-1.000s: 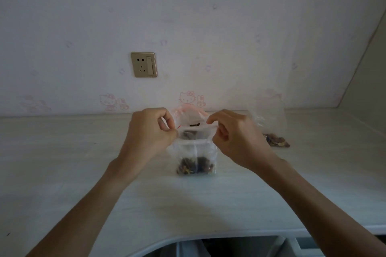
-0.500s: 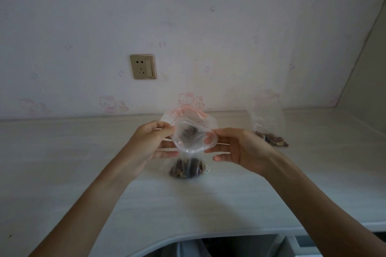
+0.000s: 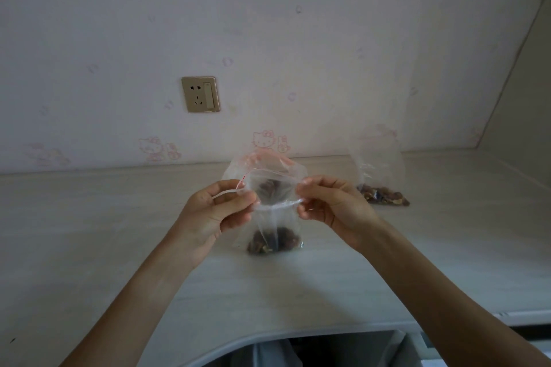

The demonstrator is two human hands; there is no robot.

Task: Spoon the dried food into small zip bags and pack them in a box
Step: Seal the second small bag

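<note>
- Clear plastic small zip bag [image 3: 275,217] held upright over the pale desk [image 3: 89,232], centre of view; its bottom, with dark dried food [image 3: 272,243] inside, sits on or just above the surface, cannot tell which.
- Both forearms reach forward from the lower corners, converging on the bag mouth.
- Left hand [image 3: 216,211]: fingers curled, thumb and forefinger pinching the left end of the bag's rim, where a red zip line shows.
- Right hand [image 3: 334,208]: fingers curled, pinching the right end of the rim.
- Mouth of the bag pulled into an open oval between the two hands.
- Compared with half a second ago: hands have closed from a loose, fingers-extended hold to tighter pinches; the mouth is stretched wider sideways.
- A larger clear bag [image 3: 259,167] stands just behind the hands.
- Second clear bag [image 3: 380,179] with brown pieces stands to the right, well apart, near the wall.
- Gold wall socket [image 3: 200,94] above the desk.
</note>
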